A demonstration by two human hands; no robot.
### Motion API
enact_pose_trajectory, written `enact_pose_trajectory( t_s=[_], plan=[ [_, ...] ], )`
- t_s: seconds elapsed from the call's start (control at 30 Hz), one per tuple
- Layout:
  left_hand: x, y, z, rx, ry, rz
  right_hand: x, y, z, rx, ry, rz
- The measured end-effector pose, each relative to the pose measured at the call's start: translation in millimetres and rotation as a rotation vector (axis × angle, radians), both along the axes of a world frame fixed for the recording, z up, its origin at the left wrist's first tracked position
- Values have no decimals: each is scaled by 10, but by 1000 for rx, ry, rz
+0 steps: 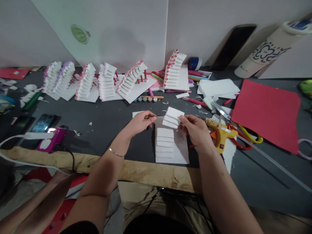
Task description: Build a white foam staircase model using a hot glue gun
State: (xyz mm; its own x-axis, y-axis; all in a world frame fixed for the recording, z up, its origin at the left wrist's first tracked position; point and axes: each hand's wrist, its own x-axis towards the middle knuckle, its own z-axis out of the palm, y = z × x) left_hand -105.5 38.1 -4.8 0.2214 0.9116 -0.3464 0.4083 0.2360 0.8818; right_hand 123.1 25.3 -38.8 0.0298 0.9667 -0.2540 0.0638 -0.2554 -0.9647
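My right hand (195,130) pinches a stepped stack of white foam strips (172,117) by its right side. My left hand (142,123) hovers just left of that stack, its fingers bunched, with nothing visible in them. Below both hands, a similar stepped foam stack (165,146) lies on a white foam base sheet (182,146). A yellow hot glue gun (220,134) sits right of my right hand, beside red-handled scissors (243,140).
Several finished foam staircase models (107,81) stand along the back, with colored sticks and a large red card sheet (266,113) nearby. A wooden plank (156,172) runs along the near edge. A co-worker's arm (31,208) shows at lower left.
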Motion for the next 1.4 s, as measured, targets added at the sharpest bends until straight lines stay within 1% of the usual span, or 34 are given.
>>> enact_pose_trajectory(
  t_s=[0.13, 0.27, 0.43, 0.53, 0.6, 0.7, 0.73, 0.8, 0.87, 0.93, 0.97, 1.03, 1.1, 1.2, 1.3, 1.33, 1.4],
  plan=[
    [-37, 5, -9, 28, 82, -80, -5, -6, -18, 8, -24, -13],
    [-59, 2, 4, 0, 109, -190, -31, -6, -1, 7, -15, -24],
    [-62, -1, 18, -7, 157, -282, -50, 7, 31, 15, -28, -44],
    [-60, 0, 23, -19, 176, -345, -52, 14, 12, 17, -46, -55],
    [-57, 2, 22, -40, 164, -364, -61, 20, -14, 28, -32, -59],
    [-54, 9, 3, -72, 141, -344, -80, 14, -6, 41, -55, -32],
    [-52, 11, -7, -84, 131, -334, -78, 2, 27, 48, -92, -19],
    [-50, 12, -31, -108, 108, -321, -35, -48, 152, 86, -221, 13],
    [-47, 10, -51, -126, 88, -309, 87, -140, 335, 152, -438, 39],
    [-43, 9, -61, -136, 75, -294, 296, -272, 511, 221, -731, 47],
    [-41, 9, -62, -138, 70, -288, 424, -347, 572, 245, -865, 38],
    [-37, 11, -58, -145, 59, -284, 687, -496, 605, 261, -1050, 16],
    [-34, 15, -51, -165, 36, -287, 911, -617, 516, 199, -1134, -52],
    [-37, 19, -50, -210, -29, -303, 1081, -706, 252, 87, -1121, -120],
    [-46, 15, -62, -239, -92, -323, 1066, -698, 26, 37, -1104, -131],
    [-49, 13, -68, -248, -108, -331, 1044, -684, -15, 38, -1106, -147],
    [-51, 10, -83, -270, -136, -351, 1006, -653, -43, 31, -1096, -197]
  ],
)
